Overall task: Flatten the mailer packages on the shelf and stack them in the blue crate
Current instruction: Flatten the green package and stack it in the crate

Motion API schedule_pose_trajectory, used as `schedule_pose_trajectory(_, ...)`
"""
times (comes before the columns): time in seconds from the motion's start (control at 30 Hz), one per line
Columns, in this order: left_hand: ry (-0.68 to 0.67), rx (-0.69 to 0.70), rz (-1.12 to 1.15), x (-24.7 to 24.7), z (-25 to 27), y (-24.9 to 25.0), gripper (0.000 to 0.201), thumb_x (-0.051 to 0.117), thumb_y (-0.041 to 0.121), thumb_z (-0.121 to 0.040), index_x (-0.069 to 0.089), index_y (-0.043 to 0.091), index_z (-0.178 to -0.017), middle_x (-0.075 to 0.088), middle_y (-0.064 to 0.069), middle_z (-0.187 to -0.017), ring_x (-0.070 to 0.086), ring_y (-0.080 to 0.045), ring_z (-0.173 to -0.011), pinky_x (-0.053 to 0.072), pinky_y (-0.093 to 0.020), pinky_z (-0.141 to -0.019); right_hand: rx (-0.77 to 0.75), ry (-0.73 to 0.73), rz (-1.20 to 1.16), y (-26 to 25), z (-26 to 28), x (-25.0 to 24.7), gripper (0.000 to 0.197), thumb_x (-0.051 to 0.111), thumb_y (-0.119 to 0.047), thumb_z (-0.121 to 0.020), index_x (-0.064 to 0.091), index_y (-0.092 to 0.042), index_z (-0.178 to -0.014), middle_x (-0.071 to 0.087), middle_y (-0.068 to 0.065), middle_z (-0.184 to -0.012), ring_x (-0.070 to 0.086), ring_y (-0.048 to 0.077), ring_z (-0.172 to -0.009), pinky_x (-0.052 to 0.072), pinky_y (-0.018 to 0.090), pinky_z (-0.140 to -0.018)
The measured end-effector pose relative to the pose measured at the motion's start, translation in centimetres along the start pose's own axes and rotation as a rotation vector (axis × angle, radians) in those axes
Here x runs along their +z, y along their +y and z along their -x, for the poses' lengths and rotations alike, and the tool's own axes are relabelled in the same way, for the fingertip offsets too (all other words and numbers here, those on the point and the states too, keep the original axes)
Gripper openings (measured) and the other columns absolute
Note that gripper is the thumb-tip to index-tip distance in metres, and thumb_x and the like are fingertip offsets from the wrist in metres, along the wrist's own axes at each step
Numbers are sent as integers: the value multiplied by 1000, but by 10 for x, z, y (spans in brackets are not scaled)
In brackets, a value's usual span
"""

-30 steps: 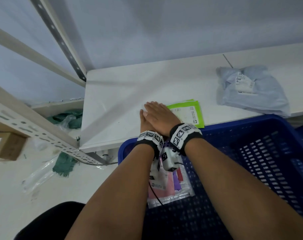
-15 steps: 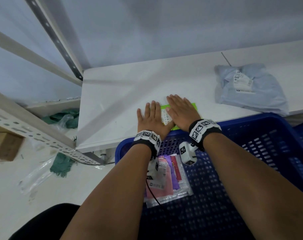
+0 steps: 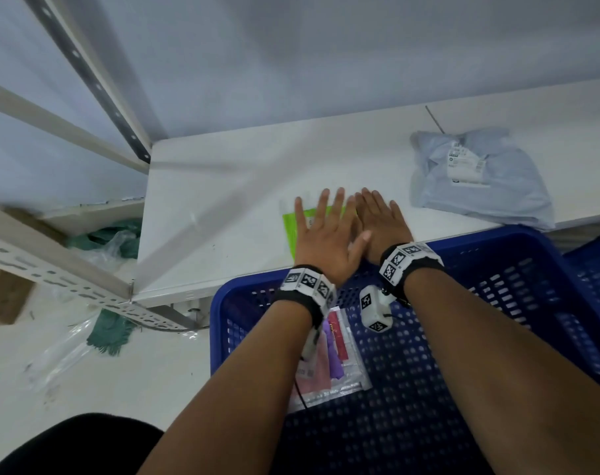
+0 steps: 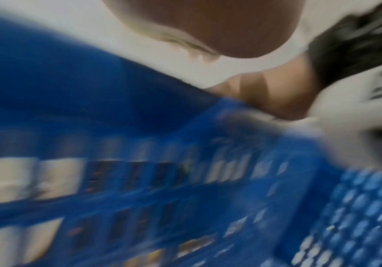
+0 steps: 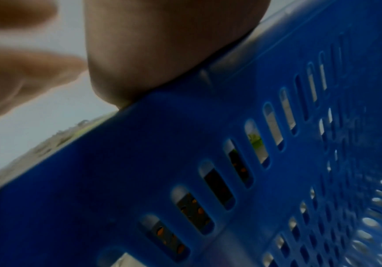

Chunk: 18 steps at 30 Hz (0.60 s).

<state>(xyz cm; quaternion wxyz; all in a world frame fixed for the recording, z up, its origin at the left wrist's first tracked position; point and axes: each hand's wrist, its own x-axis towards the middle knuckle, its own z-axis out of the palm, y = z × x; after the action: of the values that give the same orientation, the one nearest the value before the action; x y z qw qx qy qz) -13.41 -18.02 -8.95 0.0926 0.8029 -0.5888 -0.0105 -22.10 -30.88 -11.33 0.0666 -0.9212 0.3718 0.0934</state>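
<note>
I have my left hand (image 3: 326,236) and right hand (image 3: 382,222) spread flat, pressing the green mailer (image 3: 291,222) on the shelf (image 3: 223,200). It looks thin, light and slippery; I'd pinch an exposed edge.

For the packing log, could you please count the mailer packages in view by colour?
Green mailer, under both hands on the shelf: 1
Pale blue mailer, on the shelf: 1
Clear mailer with pink and purple contents, in the blue crate: 1
Total: 3
</note>
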Motion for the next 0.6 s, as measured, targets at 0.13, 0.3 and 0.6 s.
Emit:
schedule_pose_trajectory(0.13,-147,-1,264,11,-12,26,65,3,58,-100,3,29,-159,-1,5,-166,-4,-18,-153,-14,-50,-119,-27,-43,139,2,0,1,77,29,-45,-100,-15,-15,-157,-21,4,-164,-16,22,-152,-2,46,-123)
schedule_pose_trajectory(0.3,-115,-71,158,20,-14,-1,63,5,54,-102,9,26,-159,5,3,-166,-7,-18,-153,-8,-45,-122,13,10,-18,-2,0,2,67,21,-39,-102,-8,-16,-158,-15,1,-165,-13,17,-152,-4,43,-123)
schedule_pose_trajectory(0.6,-195,-250,191,14,-2,-51,58,8,48,-104,2,29,-159,-5,1,-167,-7,-16,-153,-8,-41,-122,32,80,-128,-7,-1,2,62,8,-46,-104,5,-18,-159,-1,-1,-167,-3,15,-153,-2,43,-124)
